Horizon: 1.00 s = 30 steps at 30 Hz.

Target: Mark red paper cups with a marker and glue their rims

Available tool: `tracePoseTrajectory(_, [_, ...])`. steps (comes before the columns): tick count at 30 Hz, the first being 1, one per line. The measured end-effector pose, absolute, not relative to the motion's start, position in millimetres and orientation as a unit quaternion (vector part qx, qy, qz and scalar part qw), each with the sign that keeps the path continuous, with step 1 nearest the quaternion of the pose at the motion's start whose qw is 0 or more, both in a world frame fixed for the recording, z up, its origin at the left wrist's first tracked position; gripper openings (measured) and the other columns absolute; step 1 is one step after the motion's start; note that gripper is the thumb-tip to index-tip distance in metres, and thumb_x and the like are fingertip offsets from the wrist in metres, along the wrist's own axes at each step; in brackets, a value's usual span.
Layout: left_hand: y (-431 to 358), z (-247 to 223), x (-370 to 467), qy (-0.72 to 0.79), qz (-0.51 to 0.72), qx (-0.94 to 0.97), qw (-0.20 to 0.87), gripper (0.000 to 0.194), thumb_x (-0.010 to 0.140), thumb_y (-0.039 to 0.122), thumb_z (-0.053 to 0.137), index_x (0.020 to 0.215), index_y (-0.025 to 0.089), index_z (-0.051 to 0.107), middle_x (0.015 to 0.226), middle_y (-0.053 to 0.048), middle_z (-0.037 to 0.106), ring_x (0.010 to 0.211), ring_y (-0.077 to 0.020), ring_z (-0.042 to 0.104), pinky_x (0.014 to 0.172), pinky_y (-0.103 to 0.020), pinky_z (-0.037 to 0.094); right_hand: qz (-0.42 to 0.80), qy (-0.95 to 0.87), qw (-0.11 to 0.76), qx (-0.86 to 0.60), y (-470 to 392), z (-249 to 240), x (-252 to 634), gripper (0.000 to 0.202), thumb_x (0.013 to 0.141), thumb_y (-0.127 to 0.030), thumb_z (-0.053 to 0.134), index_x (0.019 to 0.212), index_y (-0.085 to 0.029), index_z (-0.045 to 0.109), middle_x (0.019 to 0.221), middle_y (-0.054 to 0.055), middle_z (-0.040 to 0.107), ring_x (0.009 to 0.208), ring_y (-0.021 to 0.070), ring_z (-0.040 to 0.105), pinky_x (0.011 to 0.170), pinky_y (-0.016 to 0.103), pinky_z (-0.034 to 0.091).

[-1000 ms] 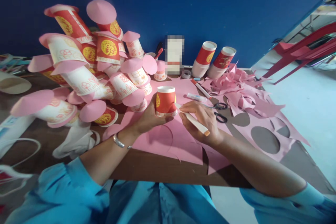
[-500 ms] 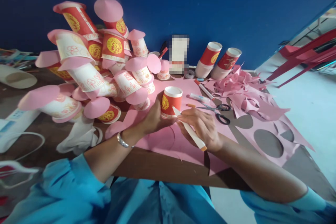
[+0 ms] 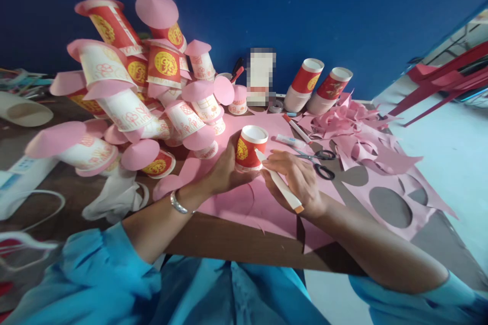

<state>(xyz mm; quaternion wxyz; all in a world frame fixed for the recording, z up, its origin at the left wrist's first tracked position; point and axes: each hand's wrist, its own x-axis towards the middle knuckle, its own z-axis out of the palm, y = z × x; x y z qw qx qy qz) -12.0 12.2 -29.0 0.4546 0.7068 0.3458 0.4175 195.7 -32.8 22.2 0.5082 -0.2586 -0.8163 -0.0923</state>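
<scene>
My left hand (image 3: 224,170) is wrapped round a red paper cup (image 3: 250,148) with a yellow emblem and white bands, its open rim upward. In my right hand (image 3: 295,177) lies a white marker (image 3: 280,185) with an orange end, held like a pen. The marker's tip points at the cup's red side; whether it touches, I cannot tell. Beneath both hands spreads a pink paper sheet (image 3: 236,208). Scissors (image 3: 324,162) with black handles lie just beyond my right hand, near a clear tube (image 3: 290,141) and a red-and-white marker (image 3: 297,128).
Paper cups with pink cone tops (image 3: 125,106) are piled at the left. Two stacks of red cups (image 3: 307,81) stand against the blue wall (image 3: 236,5). Pink paper scraps (image 3: 351,122) and a sheet with round holes (image 3: 366,188) cover the right side. White cloth (image 3: 114,198) lies left.
The cup has shifted slightly right in view, and my right hand with the marker has moved slightly up and right. The marker's tip sits higher against the cup's side.
</scene>
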Motion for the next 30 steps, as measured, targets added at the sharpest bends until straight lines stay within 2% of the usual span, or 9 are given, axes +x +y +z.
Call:
tracePoseTrajectory(4, [15.1, -35.7, -13.0, 0.322, 0.433, 0.726, 0.426, 0.1, 0.082, 0.057, 0.092, 0.159, 0.025, 0.037, 0.134, -0.013, 0.067, 0.115, -0.0316, 0.071, 0.091, -0.046, 0.066, -0.091, -0.82, 0.5, -0.265, -33.2, 24.8, 196.3, 0.023, 0.103, -0.009, 0.067, 0.124, -0.018, 0.064, 0.093, 0.006, 0.081, 0.085, 0.0215, 0.082, 0.071, 0.033, 0.068])
tracePoseTrajectory(7, [16.5, -34.3, -13.3, 0.32, 0.436, 0.732, 0.413, 0.102, 0.08, 0.057, 0.094, 0.158, 0.023, 0.038, 0.133, -0.014, 0.068, 0.114, -0.0324, 0.072, 0.09, -0.046, 0.066, -0.091, -0.82, 0.497, -0.268, -33.9, 24.1, 196.5, 0.022, 0.103, -0.01, 0.067, 0.123, -0.02, 0.064, 0.093, 0.005, 0.081, 0.084, 0.0212, 0.082, 0.071, 0.033, 0.068])
tracePoseTrajectory(12, [17.5, -32.8, -13.8, 0.326, 0.437, 0.726, 0.418, 0.111, 0.076, 0.058, 0.098, 0.16, 0.023, 0.034, 0.139, -0.017, 0.066, 0.12, -0.0344, 0.072, 0.093, -0.048, 0.066, -0.056, -0.835, 0.478, -0.265, -36.3, 20.1, 196.8, 0.023, 0.102, -0.008, 0.068, 0.122, -0.019, 0.064, 0.097, 0.006, 0.081, 0.086, 0.021, 0.082, 0.083, 0.037, 0.071])
tracePoseTrajectory(15, [17.9, -34.6, -14.0, 0.327, 0.438, 0.724, 0.422, 0.115, 0.074, 0.058, 0.1, 0.161, 0.024, 0.033, 0.143, -0.019, 0.065, 0.124, -0.0354, 0.071, 0.096, -0.049, 0.066, -0.059, -0.832, 0.483, -0.266, -37.4, 19.5, 195.4, 0.026, 0.1, -0.007, 0.07, 0.122, -0.019, 0.064, 0.094, 0.004, 0.081, 0.083, 0.0203, 0.081, 0.084, 0.037, 0.071])
tracePoseTrajectory(22, [18.7, -37.1, -14.4, 0.335, 0.441, 0.712, 0.432, 0.118, 0.071, 0.071, 0.097, 0.159, 0.023, 0.035, 0.147, -0.021, 0.063, 0.131, -0.0395, 0.07, 0.102, -0.054, 0.066, -0.067, -0.835, 0.473, -0.273, -39.3, 20.2, 192.8, 0.022, 0.102, -0.009, 0.068, 0.12, -0.019, 0.063, 0.093, 0.006, 0.081, 0.084, 0.0203, 0.083, 0.079, 0.033, 0.071])
tracePoseTrajectory(30, [17.1, -23.0, -14.9, 0.347, 0.428, 0.7, 0.454, 0.107, 0.072, 0.074, 0.095, 0.15, 0.023, 0.041, 0.144, -0.02, 0.065, 0.129, -0.039, 0.071, 0.1, -0.053, 0.066, -0.081, -0.832, 0.469, -0.285, -38.7, 19.8, 195.2, 0.02, 0.104, -0.011, 0.067, 0.121, -0.02, 0.064, 0.095, 0.006, 0.082, 0.085, 0.0207, 0.083, 0.084, 0.038, 0.072])
